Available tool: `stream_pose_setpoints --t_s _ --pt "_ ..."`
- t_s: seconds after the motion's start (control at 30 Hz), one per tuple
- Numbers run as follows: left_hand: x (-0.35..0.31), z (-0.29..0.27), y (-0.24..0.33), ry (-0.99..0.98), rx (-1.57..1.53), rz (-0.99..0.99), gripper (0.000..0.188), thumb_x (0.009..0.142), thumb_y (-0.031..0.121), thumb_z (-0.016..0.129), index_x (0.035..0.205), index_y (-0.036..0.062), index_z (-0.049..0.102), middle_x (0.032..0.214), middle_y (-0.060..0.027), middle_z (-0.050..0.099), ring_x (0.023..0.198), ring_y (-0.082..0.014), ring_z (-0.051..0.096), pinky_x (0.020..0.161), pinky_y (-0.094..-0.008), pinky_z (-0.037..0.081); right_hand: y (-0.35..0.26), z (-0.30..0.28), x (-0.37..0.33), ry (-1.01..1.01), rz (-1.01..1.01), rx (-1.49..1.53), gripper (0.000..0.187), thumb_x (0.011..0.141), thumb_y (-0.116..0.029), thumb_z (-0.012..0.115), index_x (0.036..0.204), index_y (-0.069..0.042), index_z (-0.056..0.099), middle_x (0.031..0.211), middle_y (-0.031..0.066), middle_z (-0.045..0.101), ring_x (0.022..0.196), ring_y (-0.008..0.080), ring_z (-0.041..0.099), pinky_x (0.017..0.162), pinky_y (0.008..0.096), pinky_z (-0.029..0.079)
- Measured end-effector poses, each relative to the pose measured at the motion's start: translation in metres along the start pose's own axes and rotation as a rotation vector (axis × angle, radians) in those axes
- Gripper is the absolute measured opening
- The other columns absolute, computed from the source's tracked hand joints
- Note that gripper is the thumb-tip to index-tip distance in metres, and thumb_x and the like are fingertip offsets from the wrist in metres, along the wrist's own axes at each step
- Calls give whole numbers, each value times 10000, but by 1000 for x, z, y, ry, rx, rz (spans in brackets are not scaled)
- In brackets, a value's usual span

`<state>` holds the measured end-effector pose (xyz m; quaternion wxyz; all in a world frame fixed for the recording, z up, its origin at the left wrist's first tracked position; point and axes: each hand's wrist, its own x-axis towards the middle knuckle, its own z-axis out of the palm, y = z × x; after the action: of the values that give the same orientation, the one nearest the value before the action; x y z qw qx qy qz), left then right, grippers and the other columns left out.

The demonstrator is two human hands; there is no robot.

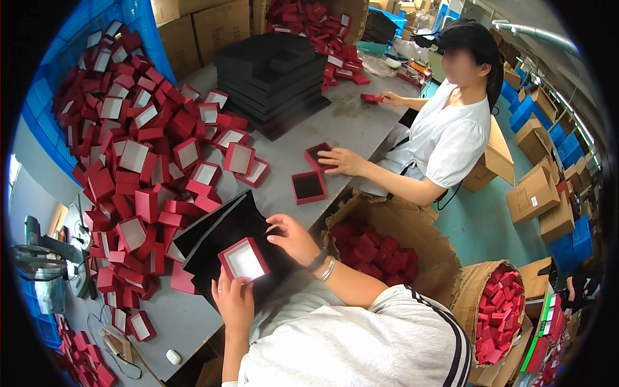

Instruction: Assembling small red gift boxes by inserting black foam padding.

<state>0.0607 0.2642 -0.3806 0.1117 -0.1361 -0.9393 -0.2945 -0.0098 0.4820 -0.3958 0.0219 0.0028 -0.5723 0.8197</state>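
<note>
Fingers of the left hand [233, 302] gripped the near left corner of a square red box with a white interior [245, 260], its open side facing up. That box was above a broad matte black sheet [219, 227] at the near edge of the grey worktop [293, 151]. Fingers of the right hand [293, 240] were curled beside the upper right edge of the sheet, near the box but apart from it; from this angle I could not tell whether they pinched the sheet. Silver bangles [328, 268] circled the right wrist.

To the left, a large heap of red boxes [132, 158] covered the worktop, with a blue plastic crate [149, 45] around its far part. Beyond the sheet stood a stack of flat black slabs [271, 80]. A co-worker in a white top [454, 135] had one hand [346, 162] at a red box with a dark interior [313, 155], just beside a second such box [308, 186], and the other hand [392, 99] on a small red piece [372, 98]. Near the person's right arm, a torn brown carton [429, 248] held more red boxes.
</note>
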Motion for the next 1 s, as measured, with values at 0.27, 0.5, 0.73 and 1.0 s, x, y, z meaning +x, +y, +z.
stream_pose_setpoints --t_s 0.27,0.5,0.73,1.0 --pt "1 4 1 0 -13 -17 157 832 111 732 946 62 635 1400 -298 507 1351 -398 464 1098 -530 316 -18 -12 17 325 -163 247 213 959 -26 597 1171 -48 590 1027 -25 587 907 59 528 836 213 445" --pt "2 3 6 57 3 22 217 803 104 754 946 -9 636 1398 -284 499 1239 -434 510 1035 -495 381 -27 40 -15 -28 -455 -710 272 847 -83 694 1105 -74 610 1073 84 622 1056 263 579 932 366 443" --pt "-14 -2 9 97 -171 -128 672 764 52 780 1341 -45 450 1326 -250 544 1146 -398 551 980 -453 429 -6 53 -13 29 -472 -924 288 810 -121 711 1078 -96 608 1164 73 590 1180 312 478 1036 440 361" --pt "5 -5 1 48 -200 -134 922 682 121 878 1448 -7 380 1386 -209 471 1222 -375 501 1004 -452 446 2 66 -18 -68 -532 -1205 366 828 -214 703 1151 -93 582 1297 100 525 1349 341 382 1144 569 226"
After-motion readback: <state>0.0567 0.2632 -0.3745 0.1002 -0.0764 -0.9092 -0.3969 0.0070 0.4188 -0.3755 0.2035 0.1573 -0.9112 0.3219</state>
